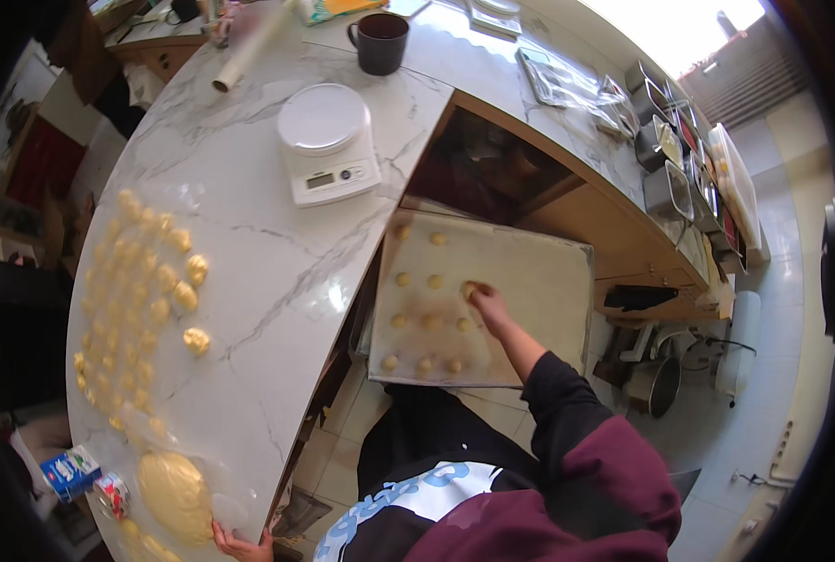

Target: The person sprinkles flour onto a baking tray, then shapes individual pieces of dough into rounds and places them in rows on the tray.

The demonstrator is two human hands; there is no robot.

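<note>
My right hand reaches over a baking tray, its fingers closed on a small round dough ball at the tray's surface. Several more pale dough balls sit in loose rows on the tray's left half. At the lower left, my left hand rests at the counter edge with its fingers stretched out, beside a large lump of yellow dough under clear plastic. Many small dough pieces lie further up the counter, mostly under plastic film. A few uncovered dough pieces lie at their right side.
A white kitchen scale stands on the marbled counter, with a dark mug and a rolled tube behind it. A blue carton and a small can stand near the big dough. Metal containers line the right counter.
</note>
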